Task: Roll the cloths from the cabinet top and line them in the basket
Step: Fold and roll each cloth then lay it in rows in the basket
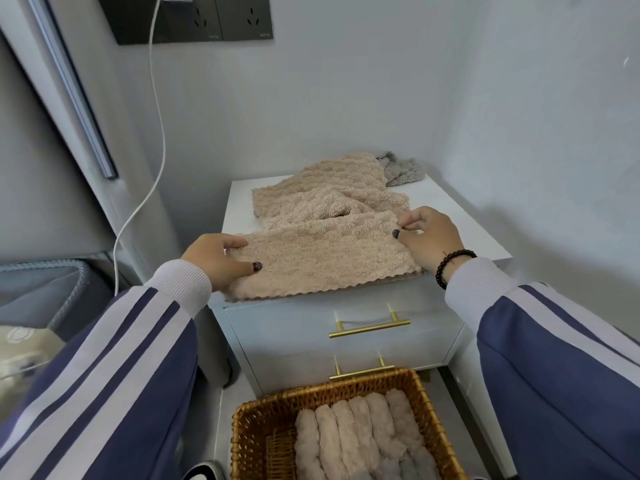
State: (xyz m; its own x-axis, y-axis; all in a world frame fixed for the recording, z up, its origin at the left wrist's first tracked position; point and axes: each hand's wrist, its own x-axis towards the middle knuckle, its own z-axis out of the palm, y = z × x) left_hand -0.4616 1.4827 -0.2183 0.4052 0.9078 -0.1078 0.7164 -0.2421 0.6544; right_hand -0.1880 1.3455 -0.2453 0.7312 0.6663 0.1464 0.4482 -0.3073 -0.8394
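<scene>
A beige fluffy cloth (322, 258) lies flat at the front of the white cabinet top (460, 220). My left hand (221, 256) pinches its left edge. At the far right corner of the same cloth, my right hand (427, 237) grips the fabric. Behind it lies another crumpled beige cloth (325, 192), and a grey cloth (401, 169) sits at the back by the wall. On the floor below stands a wicker basket (256, 427) holding several rolled beige cloths (356, 434) side by side.
The cabinet has two drawers with gold handles (369, 327). A white cable (152, 188) hangs from the dark wall sockets (194, 20) down the left side. A grey padded piece of furniture (45, 292) stands at the left. Walls close in behind and to the right.
</scene>
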